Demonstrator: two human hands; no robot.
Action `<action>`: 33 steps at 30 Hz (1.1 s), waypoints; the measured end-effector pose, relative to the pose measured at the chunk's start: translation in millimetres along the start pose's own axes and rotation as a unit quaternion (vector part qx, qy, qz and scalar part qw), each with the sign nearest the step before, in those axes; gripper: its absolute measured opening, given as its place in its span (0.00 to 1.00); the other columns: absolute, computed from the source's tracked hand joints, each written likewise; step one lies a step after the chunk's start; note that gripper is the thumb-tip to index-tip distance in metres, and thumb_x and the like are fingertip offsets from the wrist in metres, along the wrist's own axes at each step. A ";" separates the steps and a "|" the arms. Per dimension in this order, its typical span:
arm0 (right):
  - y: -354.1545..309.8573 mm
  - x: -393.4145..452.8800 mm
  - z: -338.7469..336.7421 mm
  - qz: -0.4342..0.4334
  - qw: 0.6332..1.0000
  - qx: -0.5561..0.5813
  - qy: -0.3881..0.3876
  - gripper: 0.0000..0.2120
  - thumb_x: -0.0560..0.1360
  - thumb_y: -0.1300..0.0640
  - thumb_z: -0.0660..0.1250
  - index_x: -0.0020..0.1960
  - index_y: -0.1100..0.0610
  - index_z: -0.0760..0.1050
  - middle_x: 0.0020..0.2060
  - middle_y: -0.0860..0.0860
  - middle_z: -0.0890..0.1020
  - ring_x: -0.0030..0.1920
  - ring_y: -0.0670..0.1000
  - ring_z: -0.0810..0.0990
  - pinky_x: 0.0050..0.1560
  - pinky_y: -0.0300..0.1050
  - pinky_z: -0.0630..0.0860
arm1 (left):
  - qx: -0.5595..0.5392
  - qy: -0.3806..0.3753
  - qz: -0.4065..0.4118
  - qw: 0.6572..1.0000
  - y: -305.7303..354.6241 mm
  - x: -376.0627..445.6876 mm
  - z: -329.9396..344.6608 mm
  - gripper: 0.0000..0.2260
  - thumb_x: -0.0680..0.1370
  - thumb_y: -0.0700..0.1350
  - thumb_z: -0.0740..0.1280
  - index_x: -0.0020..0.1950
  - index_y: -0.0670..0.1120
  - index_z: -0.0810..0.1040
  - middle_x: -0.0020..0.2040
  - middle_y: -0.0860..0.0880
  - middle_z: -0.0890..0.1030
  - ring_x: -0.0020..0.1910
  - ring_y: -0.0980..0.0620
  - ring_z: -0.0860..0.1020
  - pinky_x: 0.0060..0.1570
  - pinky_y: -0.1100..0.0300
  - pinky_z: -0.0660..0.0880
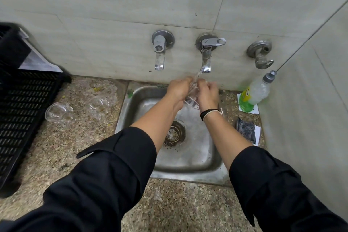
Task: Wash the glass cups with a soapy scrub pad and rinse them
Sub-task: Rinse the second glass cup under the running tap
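Speckled stone tabletop [178,203] rims a steel sink [188,156] against tiled walls; left hand [178,89] and right hand [208,94] grip one glass cup [193,98].

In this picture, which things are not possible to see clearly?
Head view only:
- Glass cup: mostly covered by left hand and right hand; motion blur.
- Black crate: cut off by left edge.
- Scrub pad: soap too small to tell.

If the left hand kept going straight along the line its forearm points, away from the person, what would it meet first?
Probably the tiled wall just below the running tap, beyond the sink's back rim. The left hand shares its grip on the glass cup with the right hand. Depth is hard to judge.
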State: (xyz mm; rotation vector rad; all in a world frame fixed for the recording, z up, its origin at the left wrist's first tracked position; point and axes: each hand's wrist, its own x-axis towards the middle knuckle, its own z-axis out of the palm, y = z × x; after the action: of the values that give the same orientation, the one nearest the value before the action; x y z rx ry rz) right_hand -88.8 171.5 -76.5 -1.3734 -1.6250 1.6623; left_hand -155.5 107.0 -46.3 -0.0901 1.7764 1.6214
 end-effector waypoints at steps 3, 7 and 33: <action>5.0 5.0 -3.7 -0.112 0.993 0.018 -0.007 0.11 0.76 0.51 0.71 0.45 0.54 0.70 0.38 0.48 0.77 0.37 0.47 0.74 0.40 0.44 0.70 | -0.035 -0.018 -0.004 0.999 1.3 3.9 2.0 0.13 0.78 0.46 0.74 0.54 0.37 0.81 0.45 0.41 0.85 0.36 0.47 0.84 0.40 0.53 0.82; -5.3 20.5 -10.7 -0.104 0.992 0.027 -0.069 0.08 0.73 0.54 0.70 0.43 0.52 0.71 0.36 0.48 0.76 0.36 0.47 0.74 0.42 0.46 0.73 | -0.071 -0.087 0.020 0.993 -1.0 3.7 -7.3 0.06 0.82 0.41 0.69 0.52 0.38 0.80 0.48 0.37 0.85 0.48 0.38 0.85 0.55 0.40 0.82; -12.1 9.3 3.0 0.141 0.930 0.337 -0.032 0.07 0.78 0.64 0.61 0.50 0.66 0.76 0.37 0.61 0.84 0.32 0.58 0.83 0.35 0.52 0.81 | -0.011 -0.102 0.063 0.993 -33.1 5.2 -14.4 0.04 0.82 0.40 0.68 0.54 0.48 0.81 0.48 0.47 0.85 0.41 0.51 0.81 0.32 0.64 0.75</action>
State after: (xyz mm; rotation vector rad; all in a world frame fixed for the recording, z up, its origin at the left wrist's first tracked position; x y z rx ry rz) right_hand -99.0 180.5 -69.1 -1.2192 -0.7575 2.1679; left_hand -149.2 89.4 -77.6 0.1756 1.6349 1.6758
